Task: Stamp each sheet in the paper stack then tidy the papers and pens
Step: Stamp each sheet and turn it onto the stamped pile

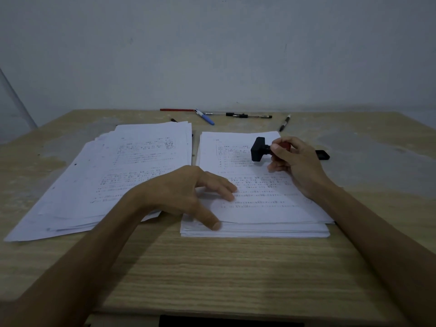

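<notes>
A neat stack of printed sheets (pixel 254 208) lies on the right half of the wooden desk (pixel 212 267). My left hand (pixel 188 197) rests on its near left corner, fingers spread, thumb at the stack's edge. My right hand (pixel 295 161) holds a black stamp with a red handle (pixel 259 149) tilted sideways just above the top sheet's upper part. A looser, fanned pile of sheets (pixel 106 180) lies to the left. Several pens (pixel 207 119) lie along the desk's far edge.
A small black object, perhaps the stamp's cap or ink pad (pixel 322 155), sits on the desk right of the stack, partly behind my right hand. A black pen (pixel 285 123) lies apart at the back right. A wall (pixel 212 55) rises directly behind the desk.
</notes>
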